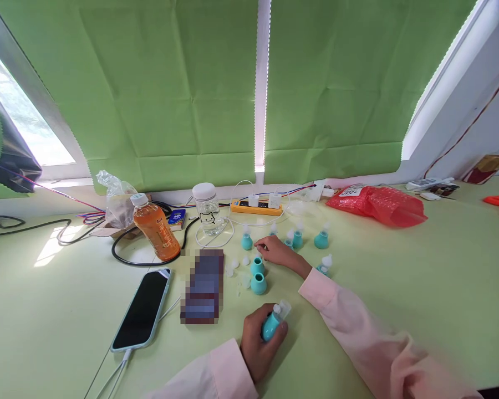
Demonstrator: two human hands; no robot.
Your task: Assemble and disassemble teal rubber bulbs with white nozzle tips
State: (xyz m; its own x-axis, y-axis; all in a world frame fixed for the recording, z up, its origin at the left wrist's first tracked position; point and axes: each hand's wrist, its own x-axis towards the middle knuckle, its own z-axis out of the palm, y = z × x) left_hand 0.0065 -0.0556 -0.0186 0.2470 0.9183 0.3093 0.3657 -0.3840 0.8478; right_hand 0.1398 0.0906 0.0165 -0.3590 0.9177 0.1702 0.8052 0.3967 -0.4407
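My left hand [260, 341] is wrapped around a small teal bottle [270, 326] with a white nozzle top and a clear cap tilted to its side. Farther forward, my right hand [279, 252] reaches over the table with fingertips drawn together; what they pinch, if anything, is too small to make out. Just below those fingertips stand two open-necked teal bottles, one [257, 266] behind the other [258, 284]. Left of them lie small white and clear plastic parts [245, 281]. Beyond the right hand are several teal bottles with white tops, such as one [321, 240] on the right.
A phone [142, 310] with a cable and a blurred dark rectangular object [203, 285] lie to the left. Behind them are an orange drink bottle [156, 230], a clear jar [207, 210] and a power strip [255, 208]. A red plastic package [378, 205] rests at back right.
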